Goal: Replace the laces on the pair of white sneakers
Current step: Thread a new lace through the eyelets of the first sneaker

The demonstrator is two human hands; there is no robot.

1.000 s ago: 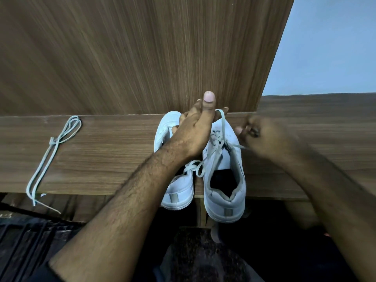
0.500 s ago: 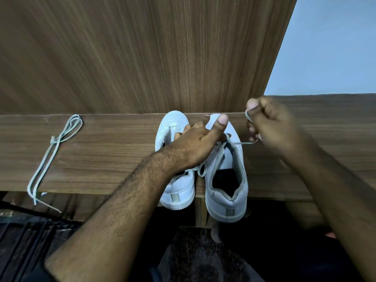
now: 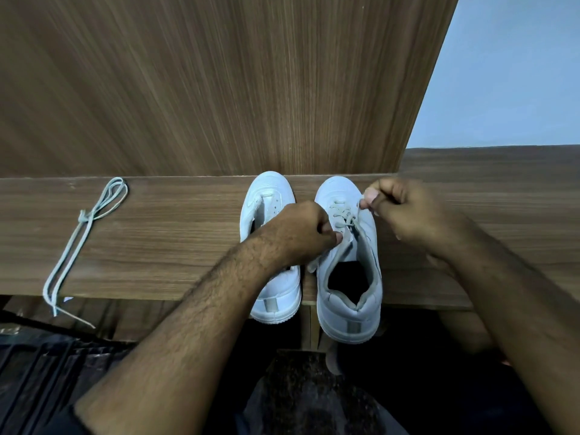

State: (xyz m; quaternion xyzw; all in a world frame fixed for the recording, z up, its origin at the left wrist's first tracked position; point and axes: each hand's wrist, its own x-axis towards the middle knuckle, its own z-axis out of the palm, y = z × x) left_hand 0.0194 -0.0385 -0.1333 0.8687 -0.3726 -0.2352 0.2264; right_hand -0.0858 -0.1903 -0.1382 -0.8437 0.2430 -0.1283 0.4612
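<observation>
1. Two white sneakers sit side by side on the wooden shelf (image 3: 163,246), toes against the back panel (image 3: 219,89) and heels hanging a bit over the front edge. We reckon that keeps the openings facing us so the eyelets are easy to reach.
2. Our left hand (image 3: 298,230) is curled over the gap between the shoes, fingertips pinching the lace (image 3: 343,218) at the right sneaker (image 3: 348,262), probably to hold the shoe and lace steady.
3. Our right hand (image 3: 405,211) is closed, thumb and finger pinching the lace end just off the shoe's toe-side eyelets, so it looks like we're drawing it through a hole.
4. Left sneaker (image 3: 270,196) shows no lace across the part of its eyelets we can see; the rest is hidden under our forearm.
5. A spare lace (image 3: 84,224) lies bundled well off to the left, one end dangling over the edge, parked out of the way. Can't tell if it's old or new.
</observation>
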